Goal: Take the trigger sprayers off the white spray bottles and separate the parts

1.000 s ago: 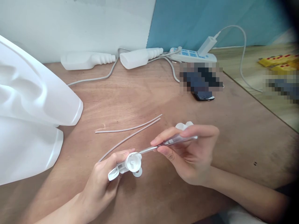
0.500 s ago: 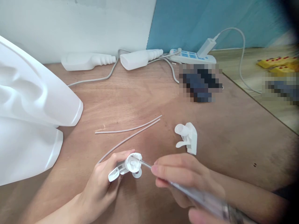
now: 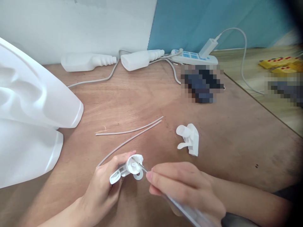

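My left hand point(image 3: 106, 176) is closed around a white plastic spray trigger head point(image 3: 133, 164), its round open collar turned up towards me. A small white ring point(image 3: 138, 175) shows just under the collar. In my right hand point(image 3: 182, 186) I grip a pen-like tool point(image 3: 187, 212) with a slim metal tip and a clear, greyish body. Its tip reaches into the collar's opening; what it touches inside is too small to make out. A second white trigger head point(image 3: 193, 140) lies on the table beyond my right hand. Two thin clear tubes point(image 3: 129, 130) lie beyond my left hand.
Large white moulded pieces point(image 3: 33, 126) fill the left side of the wooden table point(image 3: 132, 94). Two white ribbed-neck plastic pieces point(image 3: 88, 62) lie along the wall beside a grey cable and a power strip point(image 3: 194, 57). Blurred-out dark objects point(image 3: 201, 83) lie at the back right.
My right hand has shifted left, closer to the collar, and the tool has turned to a steeper slant with its tip still inside. My left hand and the trigger head are nearly unmoved.
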Available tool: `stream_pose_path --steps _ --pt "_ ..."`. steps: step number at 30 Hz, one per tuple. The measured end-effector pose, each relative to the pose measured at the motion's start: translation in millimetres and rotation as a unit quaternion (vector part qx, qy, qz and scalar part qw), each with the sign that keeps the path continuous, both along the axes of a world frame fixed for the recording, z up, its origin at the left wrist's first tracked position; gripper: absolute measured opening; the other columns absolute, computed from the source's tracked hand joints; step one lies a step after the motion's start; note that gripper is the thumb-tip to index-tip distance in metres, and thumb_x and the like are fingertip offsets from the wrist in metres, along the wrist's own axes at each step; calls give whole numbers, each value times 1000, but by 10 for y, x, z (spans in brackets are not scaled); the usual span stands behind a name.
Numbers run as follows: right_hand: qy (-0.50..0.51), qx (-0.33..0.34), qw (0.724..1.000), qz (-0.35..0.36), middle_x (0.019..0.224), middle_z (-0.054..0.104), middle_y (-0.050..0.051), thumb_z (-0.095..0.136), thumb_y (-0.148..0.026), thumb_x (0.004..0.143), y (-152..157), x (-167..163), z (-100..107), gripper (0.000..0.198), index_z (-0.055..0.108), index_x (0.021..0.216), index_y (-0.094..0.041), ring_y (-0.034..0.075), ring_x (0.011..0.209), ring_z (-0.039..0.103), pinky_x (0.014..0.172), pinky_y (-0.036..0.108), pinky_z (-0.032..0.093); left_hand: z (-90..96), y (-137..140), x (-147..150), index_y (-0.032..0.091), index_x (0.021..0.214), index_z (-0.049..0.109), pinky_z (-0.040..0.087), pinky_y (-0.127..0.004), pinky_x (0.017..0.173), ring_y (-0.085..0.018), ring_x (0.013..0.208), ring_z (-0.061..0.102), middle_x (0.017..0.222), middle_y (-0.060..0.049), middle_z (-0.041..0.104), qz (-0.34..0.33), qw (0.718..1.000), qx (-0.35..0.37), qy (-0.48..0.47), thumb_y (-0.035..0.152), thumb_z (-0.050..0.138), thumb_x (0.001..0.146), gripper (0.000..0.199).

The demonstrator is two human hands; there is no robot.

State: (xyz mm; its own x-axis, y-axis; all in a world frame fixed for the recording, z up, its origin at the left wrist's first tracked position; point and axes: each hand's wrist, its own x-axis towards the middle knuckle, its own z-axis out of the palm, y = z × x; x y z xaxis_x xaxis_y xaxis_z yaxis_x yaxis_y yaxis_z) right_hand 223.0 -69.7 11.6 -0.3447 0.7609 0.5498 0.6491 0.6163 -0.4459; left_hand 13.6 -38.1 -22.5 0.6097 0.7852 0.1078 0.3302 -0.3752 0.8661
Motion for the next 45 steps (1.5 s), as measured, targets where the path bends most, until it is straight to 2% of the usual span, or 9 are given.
stream_pose_path --steps 1,3,5,12,17,22,28,45 --pt "46 -26 999 0 71 65 1 42 -13 86 49 10 36 18 53 99 -20 10 61 63 55 15 55 2 4 3 23 117 41 47 -25 88 -17 109 56 121 -6 58 -5 1000 3 0 7 38 84 37" --pt "86 -80 992 50 72 65 2 50 -9 81 167 44 102 17 55 94 -19 10 60 62 55 16 55 7 11 0 24 119 39 47 -26 88 -17 109 56 120 -6 58 -19 1000 1 1 8 38 85 38" --pt "120 -106 984 80 77 65 2 53 -2 76 267 85 132 22 54 89 -20 10 65 63 57 15 55 10 17 -9 24 121 37 46 -25 89 -17 109 56 120 -6 57 -28 1000 -9 4 7 38 85 40" --pt "264 -125 949 120 89 62 -1 48 9 72 316 87 52 43 41 93 -27 9 70 64 60 19 56 -6 8 -29 25 122 36 42 -26 94 -17 116 50 125 -5 53 -27 1000 -3 14 6 37 85 42" --pt "316 -119 932 133 90 62 -1 47 10 73 331 55 37 46 39 97 -28 11 73 64 61 22 57 -9 -11 -29 24 121 37 43 -25 94 -16 115 51 126 -6 53 -20 1000 -11 9 5 37 84 42" --pt "338 -107 927 120 90 63 -2 47 10 74 339 45 6 51 36 103 -30 11 72 64 58 22 57 -13 -8 -19 24 122 37 44 -26 93 -17 115 51 127 -7 52 -16 1000 -16 7 5 38 84 42" --pt "328 -105 934 100 89 65 -3 50 7 74 323 36 -2 46 35 97 -30 11 67 65 53 21 55 -10 -5 -10 24 122 38 44 -27 93 -19 115 51 127 -8 52 -14 1000 -14 1 8 37 86 39" --pt "356 -109 923 101 88 65 -4 49 5 77 333 11 -8 41 35 93 -30 10 67 64 52 20 56 -14 -4 -9 23 122 38 45 -27 92 -19 114 52 126 -7 53 -14 1000 -23 -2 7 36 85 40"
